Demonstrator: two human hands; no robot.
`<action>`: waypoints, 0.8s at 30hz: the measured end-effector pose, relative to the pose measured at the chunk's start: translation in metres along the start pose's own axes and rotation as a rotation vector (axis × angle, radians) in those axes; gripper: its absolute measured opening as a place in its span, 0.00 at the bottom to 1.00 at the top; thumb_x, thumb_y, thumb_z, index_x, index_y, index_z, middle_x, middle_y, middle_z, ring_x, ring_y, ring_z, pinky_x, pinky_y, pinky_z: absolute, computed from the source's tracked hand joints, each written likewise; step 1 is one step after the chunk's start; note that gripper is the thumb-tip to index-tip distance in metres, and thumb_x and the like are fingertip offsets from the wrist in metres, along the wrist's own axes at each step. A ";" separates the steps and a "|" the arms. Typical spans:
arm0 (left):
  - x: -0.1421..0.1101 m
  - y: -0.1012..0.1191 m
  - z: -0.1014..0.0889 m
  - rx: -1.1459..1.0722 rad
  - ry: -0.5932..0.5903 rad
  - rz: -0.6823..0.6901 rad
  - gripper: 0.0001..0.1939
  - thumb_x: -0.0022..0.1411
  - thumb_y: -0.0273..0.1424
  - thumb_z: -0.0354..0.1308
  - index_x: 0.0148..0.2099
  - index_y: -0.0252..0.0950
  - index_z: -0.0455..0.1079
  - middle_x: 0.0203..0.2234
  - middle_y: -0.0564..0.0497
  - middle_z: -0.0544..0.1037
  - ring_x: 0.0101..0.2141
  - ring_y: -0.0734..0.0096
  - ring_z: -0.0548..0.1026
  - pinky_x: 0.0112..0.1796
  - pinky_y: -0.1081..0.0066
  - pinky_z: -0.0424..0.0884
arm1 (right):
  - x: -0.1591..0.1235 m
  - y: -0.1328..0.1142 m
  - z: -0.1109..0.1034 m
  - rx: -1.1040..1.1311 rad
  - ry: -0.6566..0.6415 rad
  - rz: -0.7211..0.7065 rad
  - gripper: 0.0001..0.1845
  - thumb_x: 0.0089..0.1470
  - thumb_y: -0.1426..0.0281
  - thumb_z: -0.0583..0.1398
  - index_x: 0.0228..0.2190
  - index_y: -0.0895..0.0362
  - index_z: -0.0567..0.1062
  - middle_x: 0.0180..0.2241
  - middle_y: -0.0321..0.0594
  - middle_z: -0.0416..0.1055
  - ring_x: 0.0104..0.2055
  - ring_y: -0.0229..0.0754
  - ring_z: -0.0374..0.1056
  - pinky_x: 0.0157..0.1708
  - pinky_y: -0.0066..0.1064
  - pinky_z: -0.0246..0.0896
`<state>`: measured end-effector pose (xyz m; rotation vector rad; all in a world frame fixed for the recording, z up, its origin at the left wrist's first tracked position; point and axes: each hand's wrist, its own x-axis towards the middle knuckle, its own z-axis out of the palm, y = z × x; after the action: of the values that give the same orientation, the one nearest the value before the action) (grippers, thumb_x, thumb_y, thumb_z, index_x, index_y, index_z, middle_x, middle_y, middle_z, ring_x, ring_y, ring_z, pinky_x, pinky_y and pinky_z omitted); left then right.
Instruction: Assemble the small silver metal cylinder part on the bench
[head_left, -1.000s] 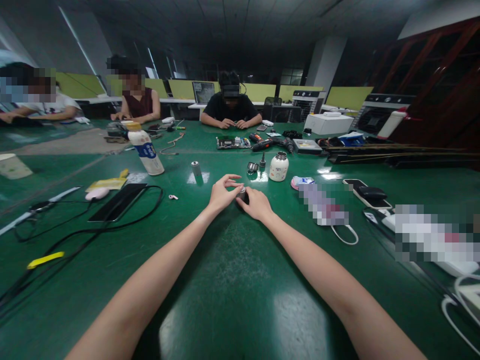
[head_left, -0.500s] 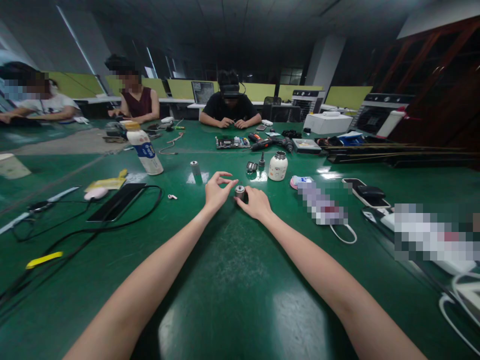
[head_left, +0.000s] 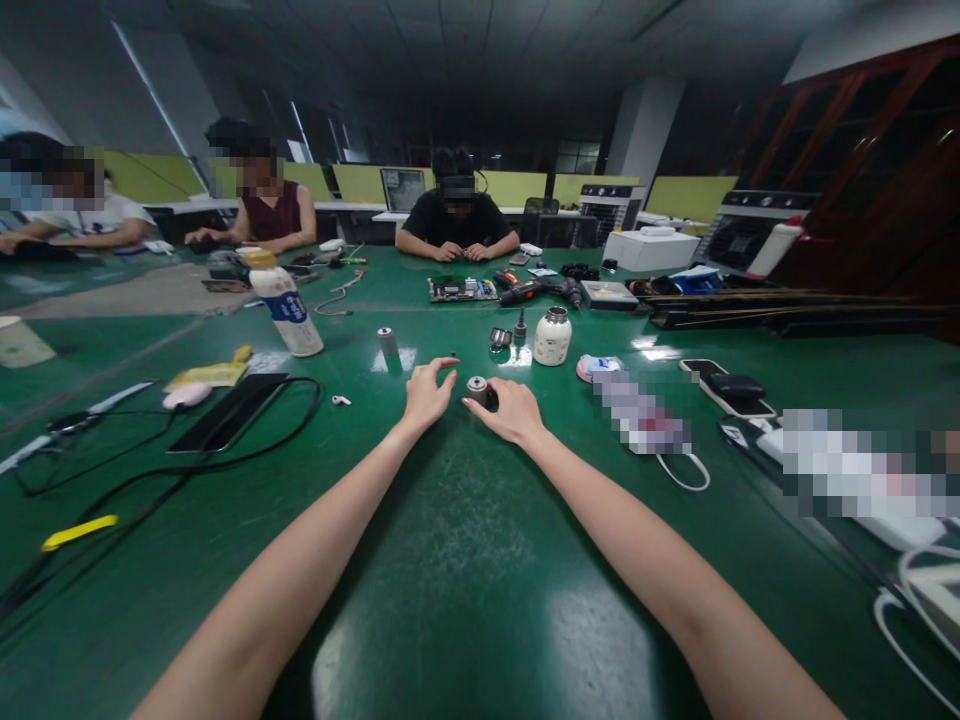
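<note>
A small metal cylinder point(head_left: 477, 387) stands upright on the green table point(head_left: 465, 560) straight ahead of me. My right hand point(head_left: 510, 410) is closed around its right side, thumb and fingers against it. Just left of the cylinder, my left hand point(head_left: 425, 392) hovers clear of it, fingers loosely curled and apart, the index finger stretched toward it. I see nothing in that hand.
Behind the hands stand a white jar point(head_left: 553, 337), a small grey can point(head_left: 387, 342) and metal parts point(head_left: 501, 337). A white bottle point(head_left: 286, 303), a dark tablet point(head_left: 229, 410) and black cables point(head_left: 150, 480) lie left. Phones point(head_left: 724, 385) lie right. Three people sit across the table.
My left hand has lifted off the top of the cylinder and drawn back to the left. My right hand has stayed on the cylinder.
</note>
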<state>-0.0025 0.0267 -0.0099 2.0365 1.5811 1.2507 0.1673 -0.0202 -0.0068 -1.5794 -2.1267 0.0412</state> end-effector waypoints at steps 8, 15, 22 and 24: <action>0.042 -0.019 0.007 0.144 -0.018 0.039 0.21 0.55 0.25 0.57 0.52 0.40 0.71 0.55 0.41 0.71 0.57 0.49 0.65 0.55 0.51 0.58 | 0.001 -0.001 0.004 -0.046 0.032 -0.021 0.23 0.58 0.51 0.54 0.42 0.57 0.70 0.41 0.45 0.74 0.44 0.47 0.69 0.44 0.35 0.58; 0.077 -0.026 0.027 0.138 -0.012 0.056 0.05 0.52 0.28 0.60 0.27 0.42 0.76 0.30 0.44 0.82 0.54 0.47 0.69 0.55 0.48 0.53 | 0.002 -0.001 0.007 -0.057 0.032 -0.038 0.22 0.58 0.51 0.53 0.41 0.57 0.69 0.40 0.45 0.74 0.44 0.47 0.69 0.43 0.35 0.59; 0.033 -0.007 0.018 0.038 0.143 0.004 0.07 0.57 0.31 0.56 0.35 0.39 0.75 0.35 0.46 0.82 0.39 0.58 0.78 0.44 0.62 0.69 | 0.002 -0.003 0.004 -0.066 0.021 -0.026 0.22 0.59 0.52 0.53 0.42 0.57 0.69 0.41 0.46 0.73 0.45 0.48 0.68 0.44 0.36 0.59; 0.010 0.000 0.016 0.013 0.184 0.004 0.08 0.60 0.32 0.54 0.39 0.37 0.72 0.37 0.46 0.80 0.38 0.62 0.78 0.43 0.64 0.70 | 0.003 -0.004 0.004 -0.073 0.011 -0.025 0.21 0.59 0.53 0.53 0.42 0.57 0.69 0.41 0.47 0.73 0.45 0.49 0.68 0.44 0.36 0.60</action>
<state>0.0100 0.0401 -0.0142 1.9818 1.6682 1.4695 0.1621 -0.0181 -0.0081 -1.5894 -2.1617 -0.0539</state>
